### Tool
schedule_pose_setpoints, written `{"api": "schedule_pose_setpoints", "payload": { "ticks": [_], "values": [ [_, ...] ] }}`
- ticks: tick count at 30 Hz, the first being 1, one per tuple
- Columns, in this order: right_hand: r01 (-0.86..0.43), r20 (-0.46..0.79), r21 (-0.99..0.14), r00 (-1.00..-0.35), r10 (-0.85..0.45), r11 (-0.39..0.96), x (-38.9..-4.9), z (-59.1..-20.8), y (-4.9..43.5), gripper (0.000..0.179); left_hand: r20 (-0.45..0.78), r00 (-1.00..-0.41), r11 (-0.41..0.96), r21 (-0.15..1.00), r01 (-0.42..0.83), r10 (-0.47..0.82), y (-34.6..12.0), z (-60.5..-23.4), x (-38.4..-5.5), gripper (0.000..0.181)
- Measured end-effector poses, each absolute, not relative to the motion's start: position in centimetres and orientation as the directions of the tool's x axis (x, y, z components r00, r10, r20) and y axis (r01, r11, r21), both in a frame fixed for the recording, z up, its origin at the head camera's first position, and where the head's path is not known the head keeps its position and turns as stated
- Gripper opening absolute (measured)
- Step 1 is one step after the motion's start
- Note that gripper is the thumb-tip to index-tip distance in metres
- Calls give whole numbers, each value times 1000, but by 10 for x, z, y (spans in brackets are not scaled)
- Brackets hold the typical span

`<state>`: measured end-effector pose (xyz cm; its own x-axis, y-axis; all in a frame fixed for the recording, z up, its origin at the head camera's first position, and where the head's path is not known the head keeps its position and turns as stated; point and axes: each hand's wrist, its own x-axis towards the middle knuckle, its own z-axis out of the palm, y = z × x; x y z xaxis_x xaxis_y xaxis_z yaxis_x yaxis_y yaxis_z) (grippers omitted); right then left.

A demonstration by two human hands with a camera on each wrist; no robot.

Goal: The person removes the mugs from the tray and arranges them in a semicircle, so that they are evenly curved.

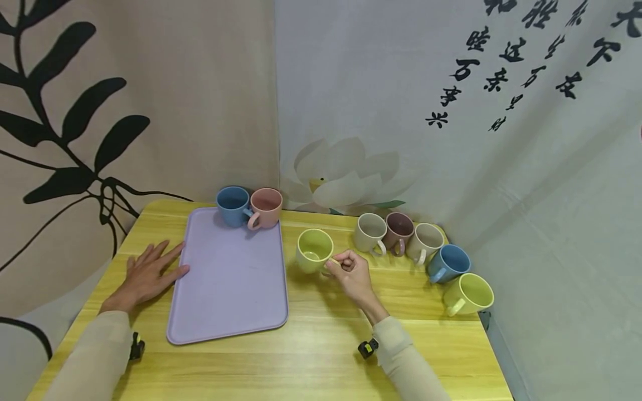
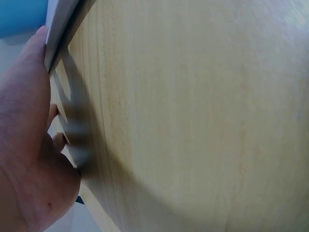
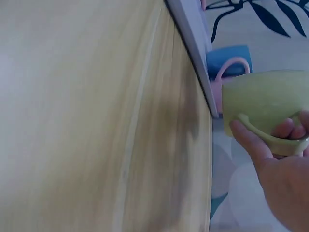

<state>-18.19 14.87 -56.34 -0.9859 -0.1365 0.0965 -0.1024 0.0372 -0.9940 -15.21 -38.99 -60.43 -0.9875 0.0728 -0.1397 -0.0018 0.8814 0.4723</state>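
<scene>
My right hand (image 1: 353, 277) grips the handle of a yellow-green mug (image 1: 314, 252), which is upright just right of the purple tray. In the right wrist view the mug (image 3: 265, 99) hangs above the table, thumb and fingers around its handle. My left hand (image 1: 147, 275) lies with straight, spread fingers at the left edge of the purple tray (image 1: 228, 289), fingertips touching its rim. A blue mug (image 1: 233, 207) and a pink mug (image 1: 266, 209) stand side by side at the tray's far end, their handles close together.
Along the table's right back edge runs a curved row: a light grey mug (image 1: 370, 233), a mauve mug (image 1: 399, 233), a cream mug (image 1: 425, 243), a blue mug (image 1: 448, 263) and a yellow-green mug (image 1: 468, 294). A printed curtain (image 1: 351, 83) hangs right behind the wooden table (image 1: 321, 362).
</scene>
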Motion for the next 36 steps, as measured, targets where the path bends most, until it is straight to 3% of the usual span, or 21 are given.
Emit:
{"api": "schedule_pose_setpoints", "payload": {
  "ticks": [12, 18, 26, 36],
  "values": [
    [-48, 48, -998, -999, 1, -27, -196, -575, 174, 22, -133, -988, 876, 481, 3, 77, -390, -604, -150, 88],
    [-28, 27, -998, -999, 29, -64, -201, -578, 182, 18, -131, -988, 879, 478, 4, 76, -390, -603, -150, 88],
    [-2, 3, -1000, -996, 88, 4, -204, -582, 197, 19, -128, -988, 878, 479, 10, 81, -390, -602, -150, 87],
    [23, -31, -997, -993, 111, -71, -204, -585, 212, 17, -139, -987, 879, 476, -1, 74, -390, -604, -152, 89]
  ]
}}
